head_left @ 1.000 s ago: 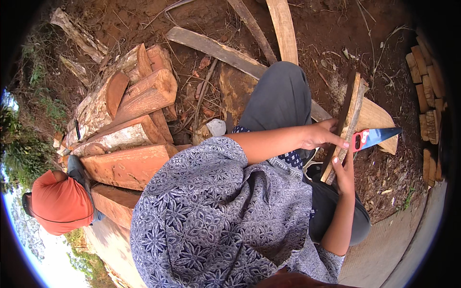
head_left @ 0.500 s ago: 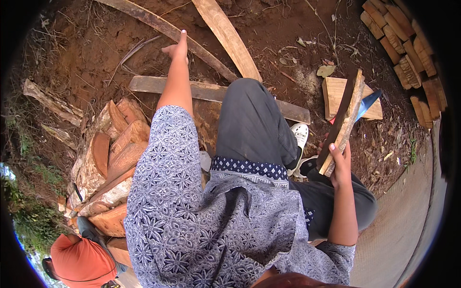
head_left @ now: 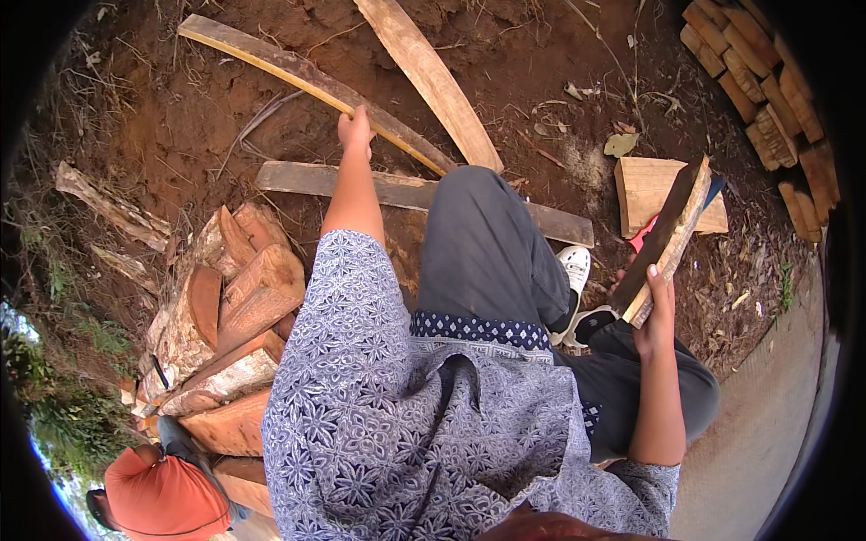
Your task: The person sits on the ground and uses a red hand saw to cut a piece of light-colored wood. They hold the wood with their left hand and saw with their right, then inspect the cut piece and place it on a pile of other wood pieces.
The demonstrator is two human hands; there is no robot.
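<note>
Left hand (head_left: 354, 131) now stretched far forward, fingers closing on a long thin plank (head_left: 307, 81) lying on the red earth, where a second ago it sat back by the split piece; right hand (head_left: 657, 316) wrapped tight round that split piece of wood (head_left: 669, 236), held upright over the flat chopping block (head_left: 651, 191); blue-handled blade (head_left: 713, 191) just behind; stacked logs (head_left: 234, 307) at left; seemingly fetching fresh stock.

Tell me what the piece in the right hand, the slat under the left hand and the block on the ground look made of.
Piece in the right hand, split stick: raw wood, pale fibrous face, dark bark side. Long slat at the left hand: rough-sawn wood, yellowish edge, weathered. Square block: unfinished pale wood, visible grain, flat cut faces.
</note>
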